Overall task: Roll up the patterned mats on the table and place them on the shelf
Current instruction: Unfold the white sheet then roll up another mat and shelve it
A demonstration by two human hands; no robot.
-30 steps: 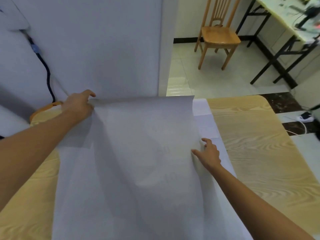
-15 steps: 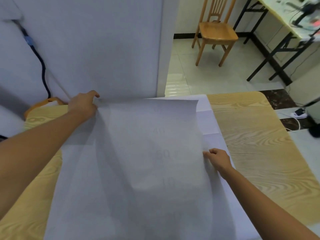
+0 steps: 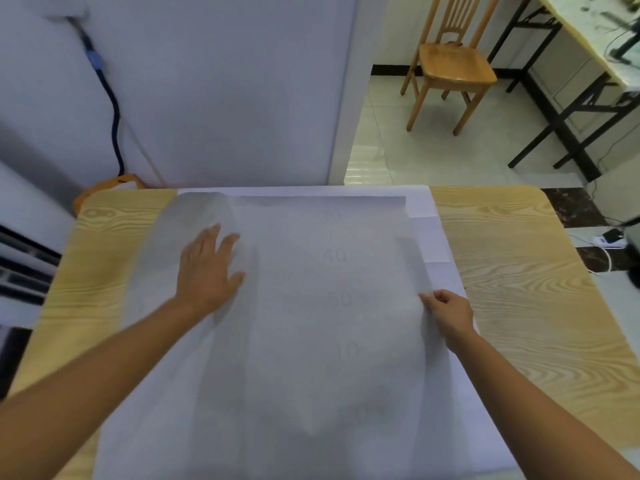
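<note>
Mat on top (image 3: pixel 311 341): pale grey, thin, faint numerals (40, 50) showing through, spread over most of the table (image 3: pixel 519 271), far edge near the wall side. Left fingers (image 3: pixel 211 233) straight and spread, lying flat on its upper-left part w/ the palm down; left hand (image 3: pixel 207 268) grips nothing, just presses. Right fingers (image 3: pixel 433 297) curled, pinching the mat's right edge, which is raised a bit off the surface there; right hand (image 3: pixel 450 313) sits at that edge. Lower mat (image 3: pixel 426 216), white, lies under it, sticking out along the far and right sides. Beyond the table: wooden chair (image 3: pixel 453 67) on tiled floor, black cable (image 3: pixel 114 116) down the wall at left.
</note>
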